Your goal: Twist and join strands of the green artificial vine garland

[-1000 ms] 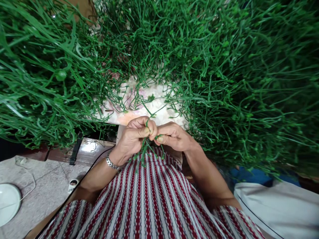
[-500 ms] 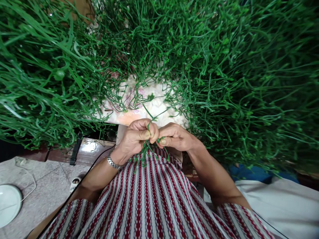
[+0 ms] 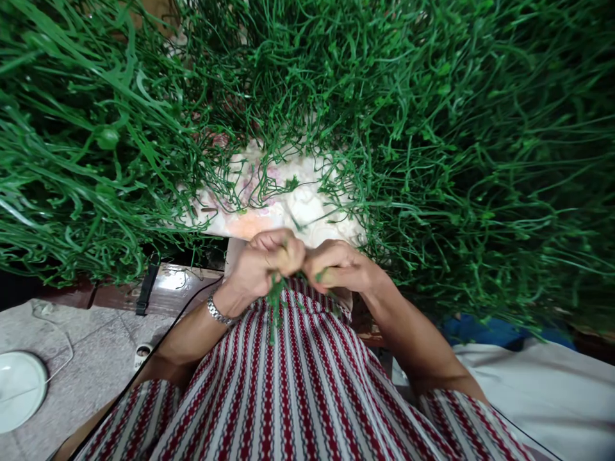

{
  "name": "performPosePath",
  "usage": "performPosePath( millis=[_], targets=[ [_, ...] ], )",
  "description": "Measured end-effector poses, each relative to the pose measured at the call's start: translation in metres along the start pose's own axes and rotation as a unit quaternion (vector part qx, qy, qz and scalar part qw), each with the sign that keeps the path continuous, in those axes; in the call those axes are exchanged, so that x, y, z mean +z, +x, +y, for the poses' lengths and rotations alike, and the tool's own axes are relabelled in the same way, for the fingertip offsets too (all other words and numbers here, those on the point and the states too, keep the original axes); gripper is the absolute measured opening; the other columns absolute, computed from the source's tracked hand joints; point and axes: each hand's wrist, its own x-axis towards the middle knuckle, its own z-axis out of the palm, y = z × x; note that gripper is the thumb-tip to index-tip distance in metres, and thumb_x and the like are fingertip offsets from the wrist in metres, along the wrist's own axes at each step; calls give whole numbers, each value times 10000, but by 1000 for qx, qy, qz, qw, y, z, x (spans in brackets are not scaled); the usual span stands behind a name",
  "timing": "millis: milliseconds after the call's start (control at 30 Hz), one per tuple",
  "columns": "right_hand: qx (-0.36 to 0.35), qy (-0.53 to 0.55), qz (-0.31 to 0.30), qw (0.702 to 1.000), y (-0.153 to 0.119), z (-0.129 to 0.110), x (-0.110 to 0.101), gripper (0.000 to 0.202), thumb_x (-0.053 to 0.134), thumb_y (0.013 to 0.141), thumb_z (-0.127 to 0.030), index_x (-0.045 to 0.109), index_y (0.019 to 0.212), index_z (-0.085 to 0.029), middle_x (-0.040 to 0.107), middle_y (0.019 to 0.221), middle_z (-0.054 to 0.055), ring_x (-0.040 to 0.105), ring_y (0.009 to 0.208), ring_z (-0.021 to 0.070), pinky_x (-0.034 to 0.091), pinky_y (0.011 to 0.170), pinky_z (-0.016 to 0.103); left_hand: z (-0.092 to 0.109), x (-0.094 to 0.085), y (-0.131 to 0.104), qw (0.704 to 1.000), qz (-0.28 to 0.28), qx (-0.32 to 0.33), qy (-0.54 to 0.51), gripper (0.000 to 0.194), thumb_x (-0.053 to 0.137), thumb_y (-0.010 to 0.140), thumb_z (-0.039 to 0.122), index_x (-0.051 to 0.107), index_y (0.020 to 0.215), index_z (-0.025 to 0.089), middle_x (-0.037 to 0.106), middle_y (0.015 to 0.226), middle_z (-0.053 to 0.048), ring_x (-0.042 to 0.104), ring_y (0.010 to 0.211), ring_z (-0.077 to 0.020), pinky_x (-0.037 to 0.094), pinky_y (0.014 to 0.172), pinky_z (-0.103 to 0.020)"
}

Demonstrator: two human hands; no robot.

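Head view: a small bunch of green stems (image 3: 275, 299) hangs below the left hand (image 3: 259, 262), pinched in its fingers above the striped garment (image 3: 273, 397). Just beside it, the right hand (image 3: 342, 266) is closed on a green piece (image 3: 320, 276); blur hides detail. Judged good practice: firm left pinch, short controlled right-hand movements, loose ends clear of the green mass (image 3: 442, 141) around the pale surface (image 3: 307, 208).

Looks pale across the surface (image 3: 307, 203), blotched with pink and orange, strewn with loose green stems (image 3: 291, 184) in the middle and largely hidden under dense heaps (image 3: 418, 115) at left, back and right. On the speckled floor (image 3: 98, 336) at lower left, bears a round white object (image 3: 19, 403) and thin cord (image 3: 72, 349).
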Motion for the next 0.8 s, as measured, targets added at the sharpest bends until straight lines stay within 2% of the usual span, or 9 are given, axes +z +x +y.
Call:
performPosePath(
  millis=[100, 233, 367, 467, 567, 633, 733, 800],
  targets=[
    [-13, 21, 9, 1000, -2, -1, 2, 392, 520, 850, -417, 584, 618, -108, 501, 537, -2, 442, 495, 80, 356, 533, 232, 7, 2, 4, 998, 38, 49, -6, 238, 692, 673, 295, 515, 585, 162, 339, 404, 74, 302, 388, -54, 338, 512, -236],
    [21, -36, 108, 993, -7, -9, 4, 326, 509, 859, -389, 579, 688, -120, 502, 590, 1, 472, 545, 97, 373, 565, 246, 14, 4, 8, 992, 59, 92, 62, 203, 693, 660, 329, 567, 601, 181, 470, 462, 28, 438, 482, -106, 419, 621, -304],
    [-9, -4, 224, 974, -14, -21, 7, 236, 459, 890, -312, 537, 748, -140, 589, 768, 64, 574, 655, 142, 437, 617, 291, 18, 1, 9, 990, 66, 89, 92, 214, 716, 612, 346, 597, 563, 175, 609, 708, -48, 581, 748, -192, 463, 705, -348],
    [-25, -50, 273, 960, -15, -28, 10, 170, 446, 902, -257, 557, 828, -151, 607, 735, 47, 575, 618, 129, 442, 579, 267, 18, -1, 9, 992, 68, 74, 73, 209, 716, 604, 348, 600, 567, 179, 629, 869, -66, 597, 884, -235, 479, 718, -366],
    [6, -152, 316, 937, -10, -31, 16, 154, 441, 907, -219, 582, 934, -165, 577, 690, 4, 494, 513, 78, 390, 497, 212, 17, 0, 10, 991, 86, 78, 60, 252, 736, 558, 375, 581, 518, 180, 628, 968, -66, 571, 1001, -283, 484, 769, -412],
    [24, -251, 323, 912, -2, -32, 21, 151, 463, 894, -212, 593, 960, -172, 590, 751, 11, 524, 587, 85, 418, 557, 221, 15, 2, 11, 991, 86, 85, 49, 290, 745, 538, 403, 566, 492, 180, 616, 1037, -53, 554, 1045, -300, 480, 815, -445],
    [10, -385, 287, 877, 13, -30, 27, 161, 532, 850, -224, 583, 989, -160, 620, 871, 44, 573, 788, 131, 452, 728, 275, 13, 5, 12, 994, 54, 86, 33, 305, 741, 556, 403, 549, 477, 180, 583, 1136, -22, 544, 1072, -291, 486, 822, -444],
    [7, -437, 263, 860, 22, -28, 29, 136, 538, 842, -225, 576, 947, -148, 616, 879, 55, 569, 789, 137, 453, 726, 283, 12, 7, 12, 993, 48, 90, 56, 346, 737, 560, 424, 521, 455, 175, 566, 1181, -19, 532, 1091, -288, 495, 797, -425]
  ],
)
